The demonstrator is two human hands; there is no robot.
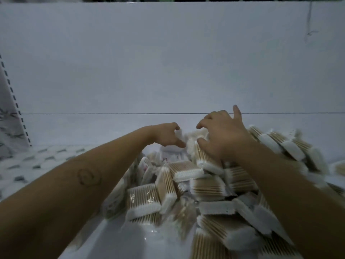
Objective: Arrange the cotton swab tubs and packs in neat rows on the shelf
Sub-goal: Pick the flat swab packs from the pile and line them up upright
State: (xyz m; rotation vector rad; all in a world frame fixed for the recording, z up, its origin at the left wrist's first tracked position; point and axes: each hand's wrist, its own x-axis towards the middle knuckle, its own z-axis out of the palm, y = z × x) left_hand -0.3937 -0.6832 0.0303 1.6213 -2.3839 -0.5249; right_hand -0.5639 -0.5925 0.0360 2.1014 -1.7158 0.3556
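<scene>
A loose heap of cotton swab packs (pixel 203 187), wooden sticks with white tips in clear wrap, covers the white shelf (pixel 141 238) from the middle to the right. Both arms reach to the back of the heap. My left hand (pixel 166 134) curls its fingers around the white end of a pack (pixel 180 134) near the back wall. My right hand (pixel 222 133) rests with fingers spread on an upright pack (pixel 198 153) right beside it. A few white printed packets (pixel 170 156) lie under the left hand.
A white back wall (pixel 168 62) rises behind the shelf. A slotted shelf upright (pixel 14 101) stands at the left. A patterned surface (pixel 28 161) stretches left of the heap. More packs (pixel 291 144) lean in a row at the right.
</scene>
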